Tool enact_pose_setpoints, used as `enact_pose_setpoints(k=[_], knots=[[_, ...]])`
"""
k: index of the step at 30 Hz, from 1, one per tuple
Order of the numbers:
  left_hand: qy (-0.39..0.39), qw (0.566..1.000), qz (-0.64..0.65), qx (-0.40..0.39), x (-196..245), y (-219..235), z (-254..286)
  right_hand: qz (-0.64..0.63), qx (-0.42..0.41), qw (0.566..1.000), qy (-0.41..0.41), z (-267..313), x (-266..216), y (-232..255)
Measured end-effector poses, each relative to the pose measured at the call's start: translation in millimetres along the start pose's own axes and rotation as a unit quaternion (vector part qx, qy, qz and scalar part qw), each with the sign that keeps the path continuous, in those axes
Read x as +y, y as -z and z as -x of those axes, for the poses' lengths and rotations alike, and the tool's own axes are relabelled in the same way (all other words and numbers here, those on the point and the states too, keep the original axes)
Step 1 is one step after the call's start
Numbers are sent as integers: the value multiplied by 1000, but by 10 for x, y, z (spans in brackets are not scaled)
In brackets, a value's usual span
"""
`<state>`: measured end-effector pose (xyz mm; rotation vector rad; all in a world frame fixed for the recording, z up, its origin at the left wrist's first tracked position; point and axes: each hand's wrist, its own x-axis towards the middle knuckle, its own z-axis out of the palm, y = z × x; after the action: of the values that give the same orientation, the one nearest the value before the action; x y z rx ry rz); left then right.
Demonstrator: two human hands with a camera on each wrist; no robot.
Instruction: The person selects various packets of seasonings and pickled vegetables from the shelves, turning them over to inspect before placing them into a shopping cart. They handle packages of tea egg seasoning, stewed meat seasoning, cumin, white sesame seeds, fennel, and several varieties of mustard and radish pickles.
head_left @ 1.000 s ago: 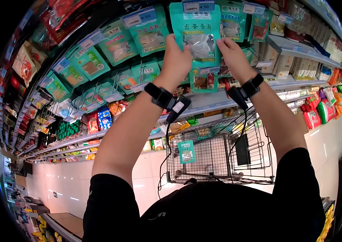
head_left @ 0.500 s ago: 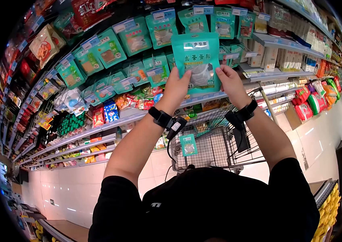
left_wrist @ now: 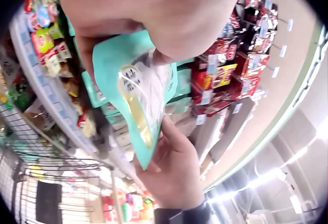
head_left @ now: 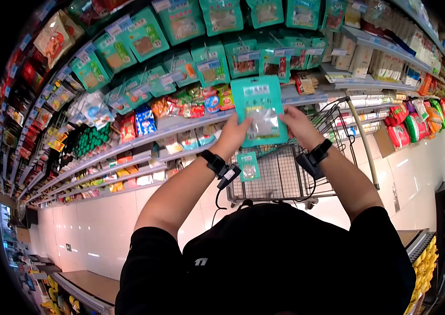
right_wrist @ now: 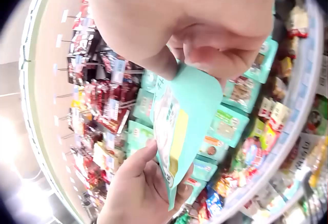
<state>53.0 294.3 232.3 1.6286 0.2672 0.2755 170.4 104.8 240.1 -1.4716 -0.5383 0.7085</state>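
Teal, the windowed pouch [head_left: 261,113] is pinched at opposite edges by the left hand [head_left: 231,137] and right hand [head_left: 302,128]; uneven tugging could twist it loose.

Both arms reach forward from the torso [head_left: 264,252], with the left forearm [head_left: 180,191] and right forearm [head_left: 353,184] slanting inward so the hands come near each other without touching. The left hand [head_left: 234,134] and right hand [head_left: 301,127] face each other at roughly the same height, each in a pinching grip. The left thumb [right_wrist: 139,158] points toward the opposite hand; the right hand's fingers [right_wrist: 218,55] are curled.
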Motion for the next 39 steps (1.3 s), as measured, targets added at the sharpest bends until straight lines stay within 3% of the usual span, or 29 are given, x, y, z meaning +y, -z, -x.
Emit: enact_pose_setpoints(k=[1,3,6,9,10,14,17,19,21,23,25,26,31,33,34,35,36,39], knots=[[28,999,-20,-5,-422,24,1,-15,-34,998,-55,-11,299,26],[159,986,-39,-40,-1093,44,114,-18,-38,990,-136,21,860,11],[275,960,9,-49,-1979,-51,330,-3,-29,969,-245,55,1687,-57],[343,939,-4,-35,-2892,-146,434,29,-43,943,-328,3,2350,-54],[363,931,-9,-30,-2645,-173,457,30,-34,937,-347,-29,2546,-64],[391,920,7,33,-3171,-297,425,23,-29,916,-399,-237,3122,-26],[345,933,-78,66,-3635,-405,392,57,-3,905,-421,-446,3652,10],[371,926,-39,58,-3887,-468,268,67,-13,912,-405,-659,3902,30],[344,926,-48,147,-4182,-564,204,34,15,919,-393,-813,4208,-35],[378,914,-13,147,-4445,-535,74,7,2,907,-422,-1030,4320,-83],[320,899,-241,176,-4615,-503,-24,7,-5,907,-422,-1173,4671,-142],[350,907,-162,171,-4696,-419,-107,36,-11,909,-415,-1236,4861,-195],[440,872,-145,156,-5282,-232,-311,8,-21,912,-409,-1477,5455,-344],[423,872,-178,168,-5411,-210,-339,6,-47,904,-426,-1565,5556,-346],[425,871,-179,169,-5489,-211,-324,19,-23,915,-403,-1580,5545,-363],[411,864,-243,162,-5558,-210,-309,31,1,925,-380,-1586,5521,-382],[396,853,-306,151,-5565,-210,-284,41,-30,923,-382,-1583,5546,-337],[396,854,-306,145,-5460,-166,-303,114,-50,930,-347,-1535,5614,-281]])
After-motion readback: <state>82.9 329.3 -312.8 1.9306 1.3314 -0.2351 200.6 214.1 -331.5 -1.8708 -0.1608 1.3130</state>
